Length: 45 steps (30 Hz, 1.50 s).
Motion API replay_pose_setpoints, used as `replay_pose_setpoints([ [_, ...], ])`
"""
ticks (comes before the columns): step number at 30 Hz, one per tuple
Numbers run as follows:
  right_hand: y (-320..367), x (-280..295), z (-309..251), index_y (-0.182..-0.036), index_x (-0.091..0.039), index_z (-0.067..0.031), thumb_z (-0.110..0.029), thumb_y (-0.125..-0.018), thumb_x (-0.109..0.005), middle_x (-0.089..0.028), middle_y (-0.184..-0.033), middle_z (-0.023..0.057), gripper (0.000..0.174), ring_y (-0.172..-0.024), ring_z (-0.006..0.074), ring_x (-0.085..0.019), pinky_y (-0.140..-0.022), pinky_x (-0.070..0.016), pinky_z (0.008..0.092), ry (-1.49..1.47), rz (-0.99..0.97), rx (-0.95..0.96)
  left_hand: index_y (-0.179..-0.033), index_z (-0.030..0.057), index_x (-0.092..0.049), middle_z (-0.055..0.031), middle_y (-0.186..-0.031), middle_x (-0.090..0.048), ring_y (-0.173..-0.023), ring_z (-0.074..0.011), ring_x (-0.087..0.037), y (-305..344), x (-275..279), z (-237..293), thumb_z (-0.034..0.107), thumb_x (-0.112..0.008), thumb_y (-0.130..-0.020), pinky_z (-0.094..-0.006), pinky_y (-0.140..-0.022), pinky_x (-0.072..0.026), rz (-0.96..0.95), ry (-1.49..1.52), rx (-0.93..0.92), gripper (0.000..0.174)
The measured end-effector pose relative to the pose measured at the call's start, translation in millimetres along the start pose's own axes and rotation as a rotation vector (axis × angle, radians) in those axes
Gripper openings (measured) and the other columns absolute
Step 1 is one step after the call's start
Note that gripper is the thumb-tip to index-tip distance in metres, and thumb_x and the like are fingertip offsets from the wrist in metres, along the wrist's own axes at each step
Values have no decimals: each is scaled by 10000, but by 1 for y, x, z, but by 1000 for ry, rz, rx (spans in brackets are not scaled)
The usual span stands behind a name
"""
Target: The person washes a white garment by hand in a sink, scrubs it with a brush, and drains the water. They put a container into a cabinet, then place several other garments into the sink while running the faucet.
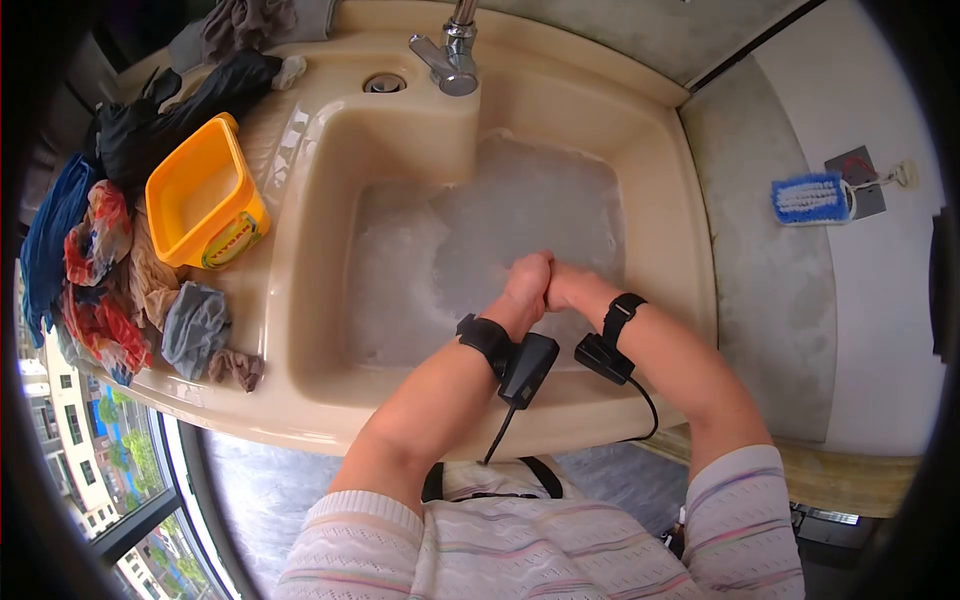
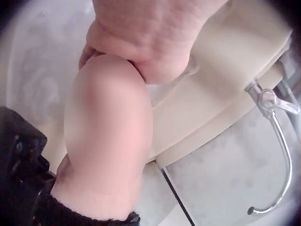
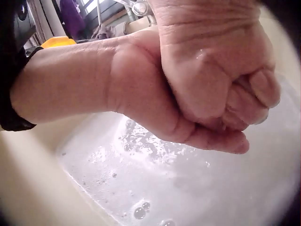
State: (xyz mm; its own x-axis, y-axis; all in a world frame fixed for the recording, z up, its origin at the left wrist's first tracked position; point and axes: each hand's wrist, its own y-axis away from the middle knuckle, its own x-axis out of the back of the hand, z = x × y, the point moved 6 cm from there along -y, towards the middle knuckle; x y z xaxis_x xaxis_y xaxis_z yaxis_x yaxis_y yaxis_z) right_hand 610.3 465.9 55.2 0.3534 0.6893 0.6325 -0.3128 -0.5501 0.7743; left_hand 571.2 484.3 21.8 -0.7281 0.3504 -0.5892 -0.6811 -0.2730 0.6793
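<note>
My left hand (image 1: 525, 287) and right hand (image 1: 568, 285) are pressed together over the cloudy, soapy water (image 1: 530, 210) in the beige sink (image 1: 297, 330). In the right wrist view, the right hand (image 3: 207, 70) comes down from above with its fingers curled in. The left hand (image 3: 146, 89) reaches in from the left against it, one digit stretched straight along the underside of the right hand. I cannot tell whether something lies between the palms. In the left wrist view, the left hand (image 2: 108, 108) is blurred and meets the right hand (image 2: 150, 37).
A yellow tub (image 1: 200, 190) stands on the ribbed drainboard at left, beside a red patterned cloth (image 1: 100, 235), a grey-blue cloth (image 1: 195, 330) and dark garments (image 1: 200, 100). A metal faucet (image 1: 456, 70) rises at the back. A blue-and-white brush (image 1: 812, 198) hangs on the right wall.
</note>
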Motion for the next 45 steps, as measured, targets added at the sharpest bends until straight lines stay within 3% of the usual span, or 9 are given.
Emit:
replay_pose_setpoints([
  [5,-9,-12,-2,-997,-632,-106,-251,-705,-672,-604,-1075,128,329,-972,305,-574,-821,-477,352,-41,-34,77,-981,-61,-513,-171,-947,-562,-814,-278,-568,2,7,-5,177,-473,-833,-430,-639,-473,10,40,77,283],
  [8,-7,-8,-2,-1002,-631,-106,-269,-713,-671,-603,-1077,128,334,-977,303,-574,-826,-477,359,-46,-68,-32,-1001,-28,-518,-159,-1014,-569,-889,-266,-566,9,3,-1,227,-444,-873,-415,-738,-475,-21,23,100,295],
  [15,-3,1,2,-1031,-627,-106,-213,-755,-622,-600,-1104,105,296,-1006,273,-575,-834,-476,357,40,-18,-75,-1023,-21,-512,-159,-996,-576,-851,-268,-585,12,1,5,237,-457,-873,-431,-699,-499,-68,-1,83,303],
  [17,-1,2,4,-1039,-626,-112,-195,-761,-610,-599,-1108,100,291,-1014,265,-576,-836,-475,353,54,1,-103,-1046,-13,-519,-146,-1056,-573,-940,-269,-563,11,-1,3,246,-439,-900,-420,-800,-463,-96,45,127,308],
  [20,1,5,4,-954,-650,-111,-303,-726,-631,-630,-1012,114,299,-945,300,-589,-779,-484,371,57,97,-63,-1012,5,-541,-121,-968,-602,-848,-241,-599,2,2,-1,251,-468,-873,-411,-690,-515,-113,49,85,292],
  [33,8,10,11,-1022,-633,-116,-276,-731,-629,-610,-1078,107,332,-990,278,-585,-827,-479,361,-58,180,-200,-1023,-17,-539,-137,-988,-597,-867,-250,-591,4,1,8,200,-494,-857,-413,-679,-509,-121,70,34,276],
  [36,10,15,14,-1016,-631,-100,-280,-735,-622,-614,-1063,116,334,-980,285,-588,-816,-480,368,-93,222,-219,-1006,-31,-545,-144,-1034,-592,-959,-254,-563,9,-3,10,191,-471,-878,-398,-840,-446,-115,39,53,267],
  [40,26,43,24,-1039,-623,-75,-235,-838,-471,-607,-1070,148,299,-992,298,-584,-840,-470,378,-316,308,-302,-1027,-11,-547,-110,-1038,-596,-959,-229,-566,13,-25,31,275,-486,-889,-386,-833,-450,-336,55,-100,324],
  [45,27,51,32,-1028,-622,-61,-202,-807,-515,-608,-1045,172,283,-962,316,-591,-807,-476,389,-75,327,-86,-1059,39,-542,-82,-977,-590,-850,-195,-576,30,-33,32,409,-505,-866,-364,-732,-457,-343,-32,-132,419],
])
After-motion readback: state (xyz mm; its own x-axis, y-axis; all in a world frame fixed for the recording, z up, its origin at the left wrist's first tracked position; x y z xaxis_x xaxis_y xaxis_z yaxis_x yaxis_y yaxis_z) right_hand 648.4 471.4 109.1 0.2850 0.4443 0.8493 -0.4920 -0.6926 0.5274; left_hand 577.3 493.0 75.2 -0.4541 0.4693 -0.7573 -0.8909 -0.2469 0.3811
